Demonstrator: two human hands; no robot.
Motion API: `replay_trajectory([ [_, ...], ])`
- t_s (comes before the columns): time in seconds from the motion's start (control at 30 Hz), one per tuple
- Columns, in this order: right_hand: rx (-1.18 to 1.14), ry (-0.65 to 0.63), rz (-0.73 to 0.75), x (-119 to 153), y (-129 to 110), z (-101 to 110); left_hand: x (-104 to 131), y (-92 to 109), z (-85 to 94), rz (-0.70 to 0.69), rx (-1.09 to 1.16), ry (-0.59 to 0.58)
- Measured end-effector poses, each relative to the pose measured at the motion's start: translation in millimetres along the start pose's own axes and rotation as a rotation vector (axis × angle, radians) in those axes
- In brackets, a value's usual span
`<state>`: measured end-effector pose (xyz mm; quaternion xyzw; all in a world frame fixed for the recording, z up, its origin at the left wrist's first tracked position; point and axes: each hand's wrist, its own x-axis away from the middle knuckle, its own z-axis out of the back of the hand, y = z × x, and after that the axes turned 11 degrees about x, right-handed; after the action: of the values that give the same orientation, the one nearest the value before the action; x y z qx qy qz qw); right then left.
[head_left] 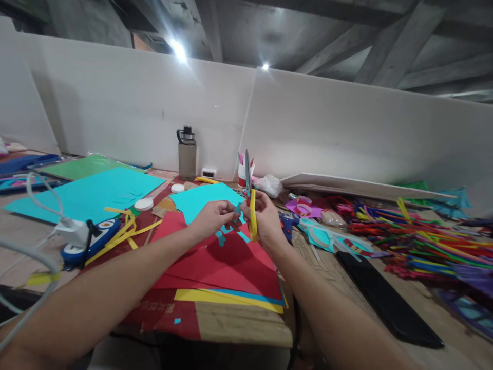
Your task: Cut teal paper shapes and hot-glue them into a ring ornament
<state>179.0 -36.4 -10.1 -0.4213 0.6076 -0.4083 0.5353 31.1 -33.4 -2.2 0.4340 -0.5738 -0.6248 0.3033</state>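
My left hand point(216, 218) is closed, its fingertips pinching a small blue paper piece point(238, 209). Close beside it on the right, my right hand point(266, 216) grips yellow-handled scissors point(252, 213), blades pointing up. Beneath both hands lie red paper sheets point(227, 264), with small cut blue pieces point(221, 239) on them. A larger light-blue sheet point(206, 198) rests just behind my hands. Yellow sheets point(231, 299) stick out under the red ones at the front edge. A tiny blue scrap point(177, 320) is on the table edge.
A bottle point(187, 156) and pen cup point(242, 173) stand at the back. On the left are a power strip point(102, 231) and yellow strips point(131, 226). A glue gun point(288, 224), black phone point(389, 298) and colourful pipe cleaners point(423, 239) lie on the right.
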Motion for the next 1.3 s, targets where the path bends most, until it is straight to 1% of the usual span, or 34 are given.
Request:
replay_trajectory([
  [0.1,0.009,-0.003,-0.012,1.7,-2.0,-0.7,0.5,-0.3,1.1,0.0,-0.009,-0.006],
  [0.23,-0.007,-0.037,-0.018,3.3,-4.4,-0.8,-0.4,-1.1,3.6,-0.024,-0.004,-0.044],
  [0.43,0.016,-0.023,-0.021,2.7,-2.3,-0.7,-0.9,1.1,4.3,-0.029,-0.03,0.042],
  [0.53,0.023,-0.028,-0.012,2.5,-0.6,-0.7,0.1,2.7,3.5,-0.052,-0.042,0.059],
  [0.7,0.017,-0.019,0.003,3.5,-1.3,-1.4,0.2,1.8,3.3,-0.065,-0.057,0.065],
  [0.83,0.042,-0.011,0.015,4.3,-2.5,-2.0,-0.8,0.3,3.7,-0.051,0.006,0.047],
  [0.9,0.057,-0.011,0.02,4.8,-2.9,-2.5,-0.8,0.5,3.3,-0.047,0.029,0.055],
  [1.1,0.065,-0.015,0.042,6.2,-3.0,-3.6,0.9,3.6,1.4,-0.079,-0.009,0.094],
  [1.3,0.065,-0.001,0.09,5.7,-0.4,-3.9,0.0,4.3,2.7,-0.075,-0.014,0.072],
])
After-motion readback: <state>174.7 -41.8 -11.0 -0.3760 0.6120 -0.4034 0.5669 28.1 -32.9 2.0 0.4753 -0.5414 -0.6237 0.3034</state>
